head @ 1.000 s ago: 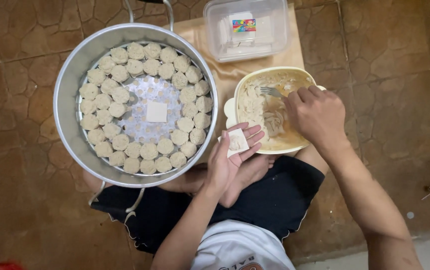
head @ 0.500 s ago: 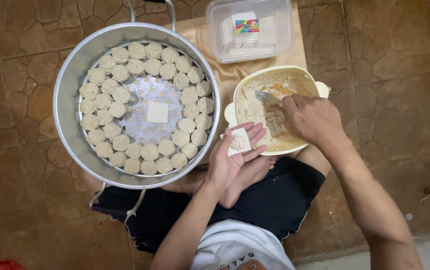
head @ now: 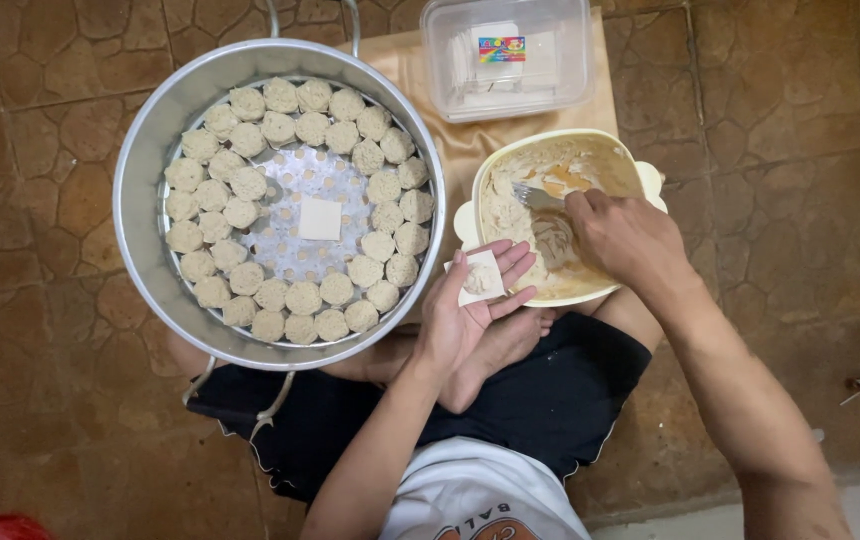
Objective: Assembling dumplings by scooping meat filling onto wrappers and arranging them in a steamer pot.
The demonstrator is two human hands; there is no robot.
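Both arms are bare from the elbow down, with no sleeves, watch, rings or gloves showing; the left hand (head: 470, 315) and the right hand (head: 630, 240) are bare too, with short nails; the legs are bare at the knees; the person wears dark, near-black shorts (head: 550, 400), loose and wide at the hem, with a pale drawstring (head: 272, 405) hanging at the side; above them is a white shirt (head: 480, 495), with part of a dark and orange print at the lower edge of view.
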